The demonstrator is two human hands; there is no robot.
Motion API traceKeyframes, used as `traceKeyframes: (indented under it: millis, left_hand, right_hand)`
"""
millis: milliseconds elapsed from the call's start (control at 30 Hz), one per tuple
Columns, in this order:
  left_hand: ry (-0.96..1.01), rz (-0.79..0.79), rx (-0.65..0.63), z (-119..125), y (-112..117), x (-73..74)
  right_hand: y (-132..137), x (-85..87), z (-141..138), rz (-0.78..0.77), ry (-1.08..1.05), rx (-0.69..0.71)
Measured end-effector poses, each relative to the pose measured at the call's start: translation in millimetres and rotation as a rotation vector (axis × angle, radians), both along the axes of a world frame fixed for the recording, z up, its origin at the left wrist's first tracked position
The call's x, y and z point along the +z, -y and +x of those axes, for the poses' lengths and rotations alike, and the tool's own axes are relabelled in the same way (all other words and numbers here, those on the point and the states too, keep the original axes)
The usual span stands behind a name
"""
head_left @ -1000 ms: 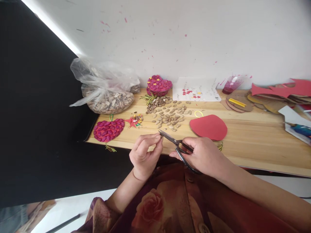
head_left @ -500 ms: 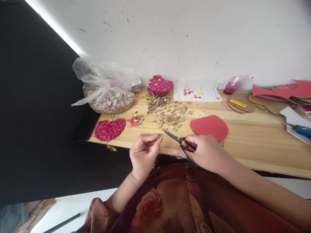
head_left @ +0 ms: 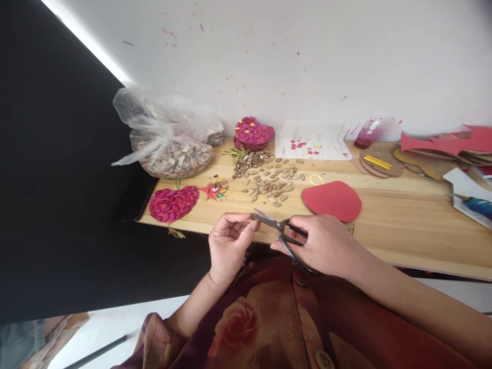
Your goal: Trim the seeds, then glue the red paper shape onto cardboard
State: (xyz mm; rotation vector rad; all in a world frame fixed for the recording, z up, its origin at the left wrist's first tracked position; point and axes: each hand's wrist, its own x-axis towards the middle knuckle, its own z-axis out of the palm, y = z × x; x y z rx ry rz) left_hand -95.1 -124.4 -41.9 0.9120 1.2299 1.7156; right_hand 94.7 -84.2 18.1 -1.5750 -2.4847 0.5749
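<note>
My left hand (head_left: 230, 241) pinches a small brown peanut shell (head_left: 252, 218) between thumb and fingertips. My right hand (head_left: 323, 241) is closed round the handles of black-handled scissors (head_left: 281, 225). The scissors' blades are parted and point left, with one blade at the shell; whether it touches cannot be made out. Beyond the hands, whole peanuts (head_left: 274, 184) lie scattered on the wooden table (head_left: 403, 220). Behind them is a pile of shell halves (head_left: 248, 165). A red paper cutout (head_left: 332, 200) lies just past my right hand.
A plastic bag of shells (head_left: 177, 159) stands at the back left. A heart covered in purple shells (head_left: 172, 204) lies at the table's left end, near a red star (head_left: 209, 191). Farther back are stacked purple pieces (head_left: 253, 134), white paper (head_left: 284, 146) and a cup of red liquid (head_left: 367, 136).
The scissors have moved left, bringing their parted blades from beside the shell up to it. My left hand has shifted slightly right, still pinching the shell.
</note>
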Motion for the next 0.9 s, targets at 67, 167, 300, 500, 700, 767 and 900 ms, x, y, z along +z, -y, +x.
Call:
traceKeyframes:
  millis: [67, 167, 300, 500, 700, 767, 900]
  left_hand:
    - [0.008, -0.019, 0.002, 0.5, 0.1, 0.0]
    - [0.022, -0.026, -0.002, 1.3, 0.3, 0.5]
    - [0.067, -0.019, -0.017, 1.7, 0.4, 1.9]
    - [0.154, -0.015, -0.066, 0.2, 0.2, 0.6]
    - [0.194, -0.029, -0.123, -4.6, 1.0, -1.7]
    - [0.209, -0.039, -0.144, -7.3, 0.8, -1.8]
    - [0.264, -0.083, -0.201, -12.5, -1.0, -2.0]
  right_hand:
    - [0.1, 0.9, 0.0, -0.005, -0.001, -0.008]
    - [-0.4, 0.4, 0.3, 0.000, -0.005, -0.018]
    - [-1.4, -3.6, 1.8, 0.021, -0.002, -0.012]
    - [-2.3, -6.1, 5.0, 0.050, 0.000, 0.005]
    - [-4.4, -5.5, 6.8, 0.073, 0.007, 0.033]
    - [-4.6, -5.1, 7.0, 0.077, 0.014, 0.049]
    - [-3.7, -1.8, 6.7, 0.060, 0.026, 0.028]
